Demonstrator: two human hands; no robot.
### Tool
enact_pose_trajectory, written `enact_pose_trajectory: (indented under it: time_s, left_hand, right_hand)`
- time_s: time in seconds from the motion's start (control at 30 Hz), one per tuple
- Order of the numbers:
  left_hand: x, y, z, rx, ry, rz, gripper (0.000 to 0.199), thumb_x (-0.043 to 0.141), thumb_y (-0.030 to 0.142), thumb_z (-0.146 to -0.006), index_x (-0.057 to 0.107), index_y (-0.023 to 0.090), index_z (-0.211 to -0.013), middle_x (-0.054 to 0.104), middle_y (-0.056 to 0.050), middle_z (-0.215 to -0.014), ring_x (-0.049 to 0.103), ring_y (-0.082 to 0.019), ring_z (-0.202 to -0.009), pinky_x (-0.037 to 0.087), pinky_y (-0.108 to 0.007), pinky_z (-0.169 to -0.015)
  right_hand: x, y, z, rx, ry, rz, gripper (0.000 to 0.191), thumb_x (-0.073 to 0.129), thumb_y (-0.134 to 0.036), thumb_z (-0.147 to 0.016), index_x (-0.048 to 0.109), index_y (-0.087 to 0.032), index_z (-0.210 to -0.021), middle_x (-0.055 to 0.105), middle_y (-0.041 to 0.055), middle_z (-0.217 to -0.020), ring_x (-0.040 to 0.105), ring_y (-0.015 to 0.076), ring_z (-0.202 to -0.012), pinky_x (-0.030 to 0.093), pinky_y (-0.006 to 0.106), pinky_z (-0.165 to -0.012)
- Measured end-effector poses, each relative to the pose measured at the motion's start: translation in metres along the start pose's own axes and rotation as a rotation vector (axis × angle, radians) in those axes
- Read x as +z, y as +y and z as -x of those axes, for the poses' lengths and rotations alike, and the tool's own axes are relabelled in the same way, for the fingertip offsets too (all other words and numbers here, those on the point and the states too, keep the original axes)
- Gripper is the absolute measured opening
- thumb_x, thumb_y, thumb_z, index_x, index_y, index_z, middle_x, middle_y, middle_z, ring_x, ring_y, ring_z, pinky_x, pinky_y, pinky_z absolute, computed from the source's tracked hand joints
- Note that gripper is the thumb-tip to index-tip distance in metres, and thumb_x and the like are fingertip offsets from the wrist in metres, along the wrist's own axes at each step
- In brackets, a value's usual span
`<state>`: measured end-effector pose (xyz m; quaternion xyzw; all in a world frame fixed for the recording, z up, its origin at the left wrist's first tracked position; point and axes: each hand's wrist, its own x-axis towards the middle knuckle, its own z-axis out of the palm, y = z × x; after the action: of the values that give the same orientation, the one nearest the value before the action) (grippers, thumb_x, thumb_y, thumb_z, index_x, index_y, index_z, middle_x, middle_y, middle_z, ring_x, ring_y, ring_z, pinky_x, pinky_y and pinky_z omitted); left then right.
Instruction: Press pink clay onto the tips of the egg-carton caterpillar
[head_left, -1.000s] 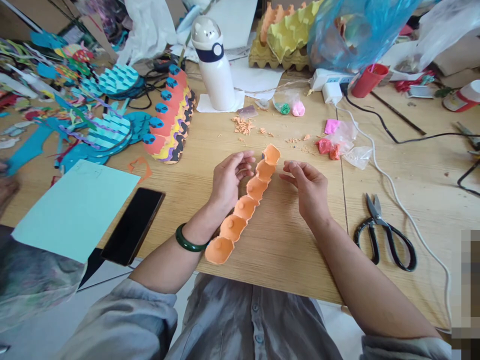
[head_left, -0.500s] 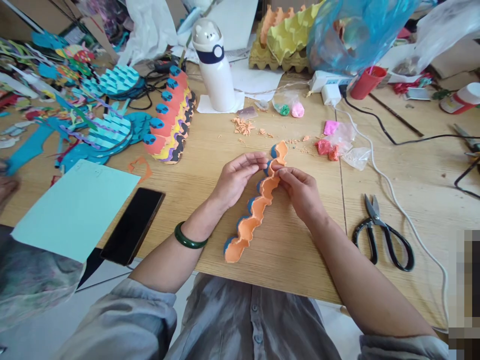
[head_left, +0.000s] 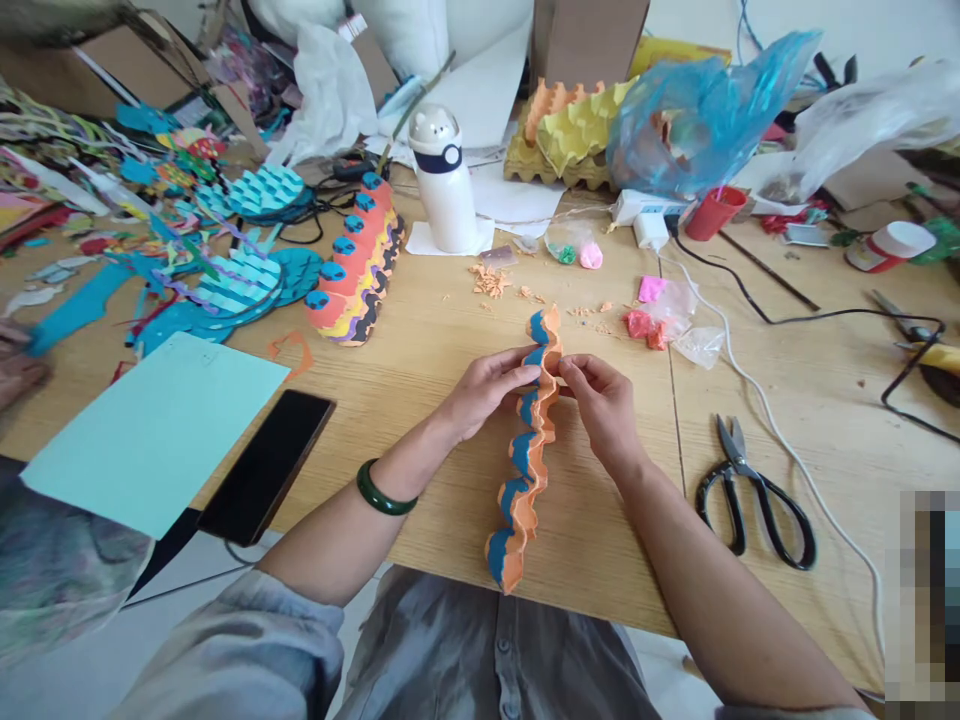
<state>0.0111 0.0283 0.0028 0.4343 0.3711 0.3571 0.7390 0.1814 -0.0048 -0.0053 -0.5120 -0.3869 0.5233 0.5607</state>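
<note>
A strip of egg carton cups (head_left: 523, 490), orange inside and painted blue outside, is held on edge between my two hands over the table. My left hand (head_left: 491, 388) pinches its left, blue side near the far end, thumb along a cup. On the opposite side, my right hand (head_left: 602, 400) has thumb and fingertips closed on the orange rim. The strip's near end reaches toward the table's front edge. Small orange scraps (head_left: 490, 281) lie beyond the strip's far end.
Black-handled scissors (head_left: 739, 490) lie right, beside a white cable (head_left: 787, 430). Left are a phone (head_left: 268, 465), a light blue sheet (head_left: 157, 430) and another person's hand (head_left: 19, 365). Behind stand a painted egg carton strip (head_left: 356, 265), a white bottle (head_left: 446, 195) and egg trays (head_left: 577, 135).
The strip has been turned so more of its blue outside shows, and it stands more upright in view. My left thumb has moved onto a cup. The view has tilted up slightly.
</note>
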Motion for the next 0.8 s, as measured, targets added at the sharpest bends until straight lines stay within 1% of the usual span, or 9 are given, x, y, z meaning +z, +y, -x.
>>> enact_pose_trajectory:
  time_s: [0.1,0.2,0.33,0.47,0.53,0.6,0.67,0.73,0.8]
  left_hand:
    - [-0.004,0.001,-0.001,0.046,0.034,0.004,0.054,0.090,0.046,-0.076,0.079,0.023,-0.125,0.080,-0.004,-0.105,0.073,-0.017,-0.088,0.054,-0.024,-0.073]
    - [-0.007,0.000,-0.002,0.132,0.011,0.009,0.054,0.088,0.043,-0.078,0.077,0.024,-0.128,0.078,-0.003,-0.099,0.069,-0.014,-0.082,0.052,-0.024,-0.074]
    - [-0.005,0.002,0.002,0.095,-0.021,0.029,0.050,0.083,0.042,-0.082,0.076,0.023,-0.128,0.069,0.000,-0.081,0.059,-0.011,-0.064,0.049,-0.024,-0.062]
    - [0.004,0.010,0.012,0.045,0.023,0.025,0.063,0.084,0.040,-0.081,0.068,0.030,-0.141,0.064,0.003,-0.071,0.049,-0.008,-0.053,0.040,-0.022,-0.052]
    - [0.009,0.014,0.015,0.061,0.043,-0.027,0.065,0.086,0.041,-0.079,0.069,0.032,-0.140,0.072,0.000,-0.084,0.061,-0.013,-0.063,0.047,-0.025,-0.057]
    - [0.014,0.018,0.018,0.109,0.061,-0.112,0.065,0.090,0.040,-0.075,0.072,0.033,-0.137,0.078,-0.004,-0.111,0.073,-0.022,-0.089,0.056,-0.030,-0.072]
    - [0.016,0.021,0.019,0.140,0.051,-0.178,0.065,0.092,0.038,-0.073,0.073,0.035,-0.136,0.075,-0.004,-0.131,0.073,-0.028,-0.112,0.059,-0.034,-0.089]
    - [0.016,0.023,0.022,0.135,0.016,-0.205,0.065,0.091,0.038,-0.075,0.071,0.038,-0.138,0.074,-0.003,-0.134,0.072,-0.029,-0.117,0.059,-0.036,-0.094]
    - [0.016,0.026,0.025,0.123,-0.006,-0.225,0.067,0.091,0.037,-0.076,0.070,0.039,-0.140,0.075,-0.003,-0.131,0.073,-0.027,-0.111,0.060,-0.036,-0.093]
  right_hand:
    - [-0.005,-0.001,-0.004,-0.043,0.076,-0.013,0.034,0.084,-0.055,-0.079,0.074,-0.022,-0.081,0.078,0.0035,-0.088,0.074,0.0192,-0.086,0.066,0.038,-0.080]
    - [-0.009,-0.004,-0.006,-0.041,0.079,-0.091,0.034,0.085,-0.053,-0.080,0.074,-0.022,-0.086,0.077,0.0033,-0.088,0.075,0.0180,-0.078,0.068,0.040,-0.079]
    - [-0.010,-0.013,-0.005,-0.051,0.089,-0.122,0.032,0.087,-0.050,-0.080,0.076,-0.021,-0.089,0.078,0.0030,-0.088,0.072,0.0149,-0.070,0.068,0.040,-0.079]
    - [-0.013,-0.022,-0.006,-0.070,0.122,-0.160,0.032,0.086,-0.049,-0.080,0.079,-0.020,-0.091,0.076,0.0027,-0.086,0.069,0.0135,-0.069,0.068,0.037,-0.074]
    - [-0.015,-0.027,-0.007,-0.078,0.132,-0.159,0.031,0.085,-0.050,-0.081,0.079,-0.020,-0.090,0.076,0.0026,-0.086,0.068,0.0128,-0.068,0.068,0.035,-0.071]
    - [-0.016,-0.034,-0.006,-0.090,0.137,-0.144,0.032,0.083,-0.051,-0.082,0.080,-0.021,-0.089,0.075,0.0026,-0.086,0.066,0.0126,-0.068,0.068,0.034,-0.068]
    - [-0.017,-0.039,-0.003,-0.105,0.133,-0.138,0.032,0.083,-0.053,-0.082,0.081,-0.022,-0.089,0.075,0.0026,-0.085,0.065,0.0132,-0.069,0.068,0.034,-0.067]
    - [-0.018,-0.044,0.000,-0.115,0.123,-0.147,0.031,0.084,-0.052,-0.082,0.083,-0.022,-0.089,0.075,0.0024,-0.084,0.065,0.0139,-0.071,0.068,0.034,-0.069]
    - [-0.018,-0.047,0.003,-0.117,0.120,-0.178,0.027,0.087,-0.049,-0.080,0.084,-0.023,-0.089,0.074,0.0016,-0.081,0.065,0.0139,-0.073,0.069,0.034,-0.071]
